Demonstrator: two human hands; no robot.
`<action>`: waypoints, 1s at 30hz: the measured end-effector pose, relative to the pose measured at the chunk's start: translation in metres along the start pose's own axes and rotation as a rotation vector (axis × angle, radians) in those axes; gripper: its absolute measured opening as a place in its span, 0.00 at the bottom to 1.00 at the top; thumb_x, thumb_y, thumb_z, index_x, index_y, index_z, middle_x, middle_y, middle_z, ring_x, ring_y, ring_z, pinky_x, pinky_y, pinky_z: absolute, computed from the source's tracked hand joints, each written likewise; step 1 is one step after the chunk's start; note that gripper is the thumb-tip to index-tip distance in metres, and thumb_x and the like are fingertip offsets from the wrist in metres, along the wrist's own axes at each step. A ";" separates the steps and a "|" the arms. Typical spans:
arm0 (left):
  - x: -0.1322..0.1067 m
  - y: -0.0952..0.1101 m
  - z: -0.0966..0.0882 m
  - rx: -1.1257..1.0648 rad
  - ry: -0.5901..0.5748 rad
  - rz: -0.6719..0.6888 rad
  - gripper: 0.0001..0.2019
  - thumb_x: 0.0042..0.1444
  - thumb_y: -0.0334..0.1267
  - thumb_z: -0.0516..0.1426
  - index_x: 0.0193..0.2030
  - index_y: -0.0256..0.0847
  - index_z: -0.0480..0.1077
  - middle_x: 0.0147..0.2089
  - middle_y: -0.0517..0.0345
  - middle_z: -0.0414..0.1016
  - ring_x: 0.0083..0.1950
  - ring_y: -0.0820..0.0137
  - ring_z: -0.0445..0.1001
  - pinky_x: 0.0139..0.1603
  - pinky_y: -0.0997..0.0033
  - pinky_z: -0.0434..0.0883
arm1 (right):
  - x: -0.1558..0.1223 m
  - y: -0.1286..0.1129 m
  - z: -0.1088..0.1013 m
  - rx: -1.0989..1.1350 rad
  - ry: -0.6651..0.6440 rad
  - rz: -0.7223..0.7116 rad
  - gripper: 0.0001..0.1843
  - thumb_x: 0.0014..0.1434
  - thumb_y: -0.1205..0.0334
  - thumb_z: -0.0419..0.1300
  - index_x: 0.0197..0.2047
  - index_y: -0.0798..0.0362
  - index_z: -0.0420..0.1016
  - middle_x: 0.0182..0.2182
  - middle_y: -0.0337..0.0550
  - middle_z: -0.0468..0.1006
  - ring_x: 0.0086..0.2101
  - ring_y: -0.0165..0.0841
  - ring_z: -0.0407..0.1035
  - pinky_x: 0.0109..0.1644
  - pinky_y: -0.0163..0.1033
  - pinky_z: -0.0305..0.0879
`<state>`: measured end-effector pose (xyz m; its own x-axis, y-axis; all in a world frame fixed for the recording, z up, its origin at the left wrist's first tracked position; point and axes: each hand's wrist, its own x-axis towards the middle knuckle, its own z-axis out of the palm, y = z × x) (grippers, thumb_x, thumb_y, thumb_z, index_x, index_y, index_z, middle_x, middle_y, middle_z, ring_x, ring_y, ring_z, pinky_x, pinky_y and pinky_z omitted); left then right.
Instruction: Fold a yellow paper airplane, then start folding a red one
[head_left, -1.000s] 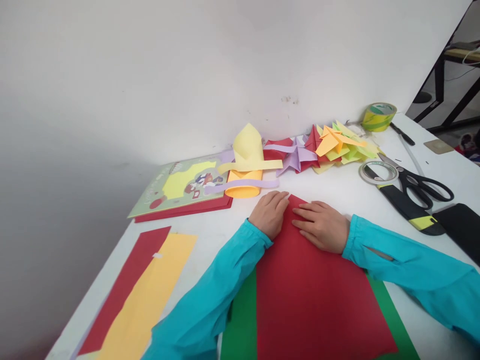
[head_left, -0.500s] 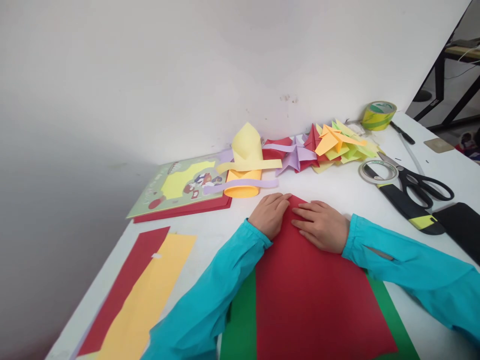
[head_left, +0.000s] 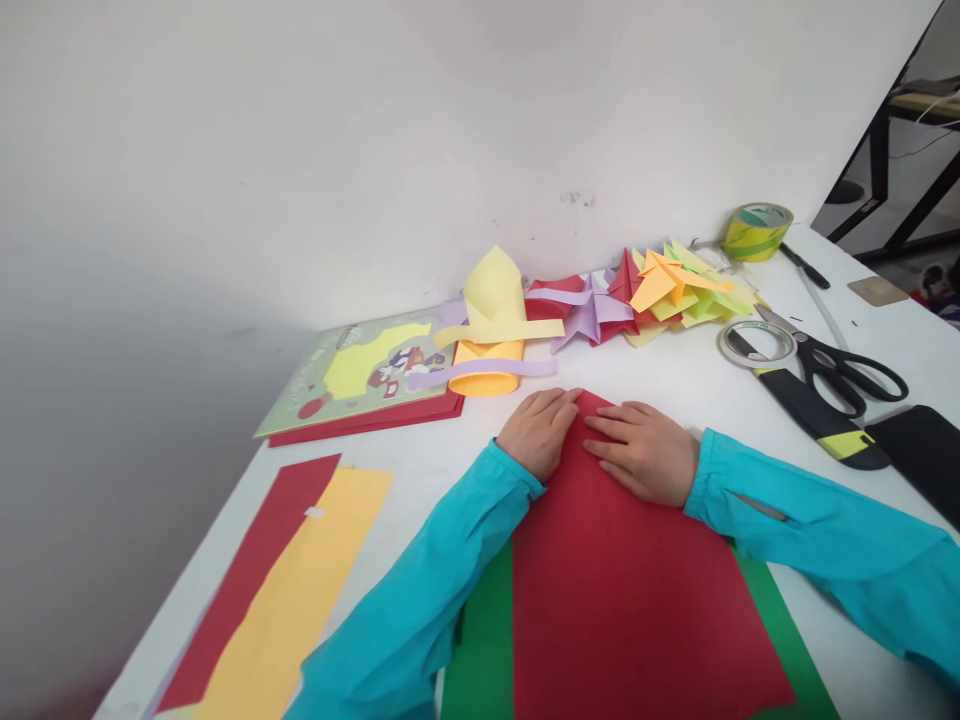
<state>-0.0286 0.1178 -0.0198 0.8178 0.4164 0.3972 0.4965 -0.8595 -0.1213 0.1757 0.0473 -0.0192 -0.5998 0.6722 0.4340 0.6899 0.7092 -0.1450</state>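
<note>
Here's your white desk [head_left: 420, 450] against a scuffed pale wall [head_left: 375, 150], a dark frame [head_left: 879, 160] far right! Near centre, red paper [head_left: 637, 600] overlies green; your right hand [head_left: 645, 450] spreads across it, your left hand [head_left: 538, 430] curls at its far corner, any pinch hidden.

The upper sheet [head_left: 637, 600] lies on the lower sheet [head_left: 484, 655], scissors [head_left: 805, 346] right of both (tape roll [head_left: 752, 242] behind), paper strips [head_left: 300, 560] left.

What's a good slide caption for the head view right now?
Left hand and right hand on red paper over a green sheet, with scissors lying to the right.
</note>
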 end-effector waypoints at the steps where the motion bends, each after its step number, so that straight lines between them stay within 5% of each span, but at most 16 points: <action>1: -0.001 -0.001 0.001 0.005 0.006 -0.005 0.11 0.58 0.25 0.47 0.43 0.33 0.69 0.54 0.41 0.73 0.53 0.58 0.70 0.50 0.56 0.72 | 0.000 0.000 0.000 0.002 0.003 -0.002 0.16 0.65 0.60 0.51 0.50 0.52 0.76 0.54 0.49 0.74 0.52 0.44 0.68 0.53 0.52 0.64; 30: 0.001 0.000 -0.012 0.054 -0.034 0.045 0.13 0.55 0.23 0.48 0.39 0.36 0.71 0.48 0.46 0.77 0.44 0.61 0.72 0.46 0.57 0.72 | 0.000 0.001 0.000 0.005 -0.009 0.001 0.16 0.65 0.60 0.51 0.51 0.51 0.76 0.54 0.49 0.74 0.53 0.43 0.67 0.54 0.51 0.64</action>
<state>-0.0314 0.1147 -0.0090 0.8488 0.3880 0.3593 0.4730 -0.8608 -0.1877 0.1760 0.0477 -0.0198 -0.6025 0.6749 0.4261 0.6888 0.7094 -0.1497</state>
